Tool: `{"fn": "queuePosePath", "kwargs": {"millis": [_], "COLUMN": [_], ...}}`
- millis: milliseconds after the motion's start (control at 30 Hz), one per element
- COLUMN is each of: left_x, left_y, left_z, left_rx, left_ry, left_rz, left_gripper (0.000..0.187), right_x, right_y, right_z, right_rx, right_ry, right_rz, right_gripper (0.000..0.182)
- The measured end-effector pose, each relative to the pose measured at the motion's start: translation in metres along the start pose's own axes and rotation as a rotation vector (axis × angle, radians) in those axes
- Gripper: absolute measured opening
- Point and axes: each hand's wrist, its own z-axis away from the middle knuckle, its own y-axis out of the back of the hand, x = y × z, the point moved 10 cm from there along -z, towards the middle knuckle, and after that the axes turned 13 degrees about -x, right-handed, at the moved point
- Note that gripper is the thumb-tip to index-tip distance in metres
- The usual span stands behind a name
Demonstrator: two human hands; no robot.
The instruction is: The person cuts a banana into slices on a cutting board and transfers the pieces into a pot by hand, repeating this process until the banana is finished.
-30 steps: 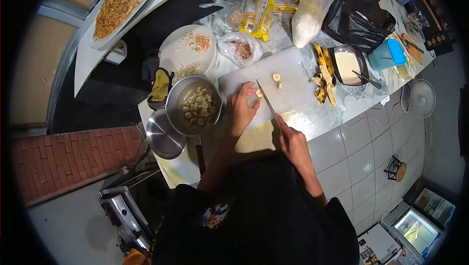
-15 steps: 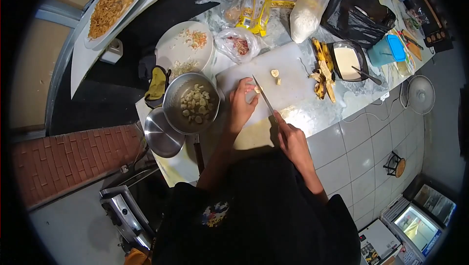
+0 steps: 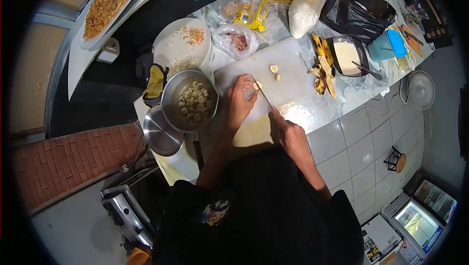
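Observation:
My right hand (image 3: 292,138) is wrapped round the handle of a kitchen knife (image 3: 264,95), whose blade slants up and left over a white cutting board (image 3: 293,52). At the blade's far end is a piece of banana (image 3: 257,85). The thumb and fingers of my left hand (image 3: 239,106) pinch around this piece. Two cut banana chunks (image 3: 274,69) lie farther back on the board. Left of my left hand, a metal saucepan (image 3: 168,100) holds many cut banana pieces (image 3: 194,100).
Banana peels (image 3: 322,65) and a black bowl of pale batter (image 3: 347,57) with a spoon are right of the board. Behind it lie a bag of white powder (image 3: 304,18) and a plate (image 3: 166,38) of shredded vegetables. A metal lid (image 3: 161,135) sits beside the saucepan.
The view has shifted slightly. The knife has moved a little against the banana piece, and more of the piece's cut face shows beside the blade. Both hands keep their holds.

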Motion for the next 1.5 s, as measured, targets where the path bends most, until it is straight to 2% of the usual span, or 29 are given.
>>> {"fn": "queuePosePath", "kwargs": {"millis": [167,333,467,733,900,1100,1200,1267,1367,1467,1500], "left_x": [0.002,-0.001,-0.002,0.005,0.007,0.012,0.012,0.019,0.025,0.023,0.021], "left_y": [0.0,0.001,-0.001,-0.003,-0.014,-0.012,0.005,0.024,0.058,0.094,0.105], "left_z": [-0.001,-0.001,0.0,-0.005,-0.011,-0.009,-0.004,0.002,0.015,0.034,0.04], "left_rx": [-0.002,-0.007,-0.003,-0.026,-0.112,-0.087,-0.062,-0.036,0.031,0.096,0.109], "left_ry": [0.0,-0.009,0.006,0.02,-0.025,-0.054,0.038,0.021,0.033,0.102,0.136], "left_rz": [0.002,0.041,0.038,0.008,-0.039,-0.022,0.012,0.022,0.043,0.064,0.079], "left_gripper": [0.052,0.051,0.052,0.058,0.048,0.035,0.027,0.023,0.018,0.019,0.02], "right_x": [0.003,-0.006,0.0,0.01,0.013,0.013,0.01,0.005,-0.002,-0.016,-0.018], "right_y": [-0.002,0.007,0.006,0.014,0.02,0.025,0.029,0.031,0.027,0.016,0.006], "right_z": [-0.002,0.008,0.007,0.008,0.009,0.011,0.01,0.009,0.0,-0.012,-0.016], "right_rx": [-0.006,0.09,0.086,0.114,0.136,0.155,0.171,0.167,0.097,0.01,-0.072], "right_ry": [0.007,0.062,0.044,0.037,0.035,0.016,0.037,0.066,0.044,0.125,0.124], "right_rz": [0.016,-0.095,-0.134,-0.241,-0.255,-0.292,-0.306,-0.315,-0.274,-0.37,-0.492], "right_gripper": [0.066,0.068,0.068,0.06,0.057,0.053,0.053,0.052,0.051,0.049,0.047]}}
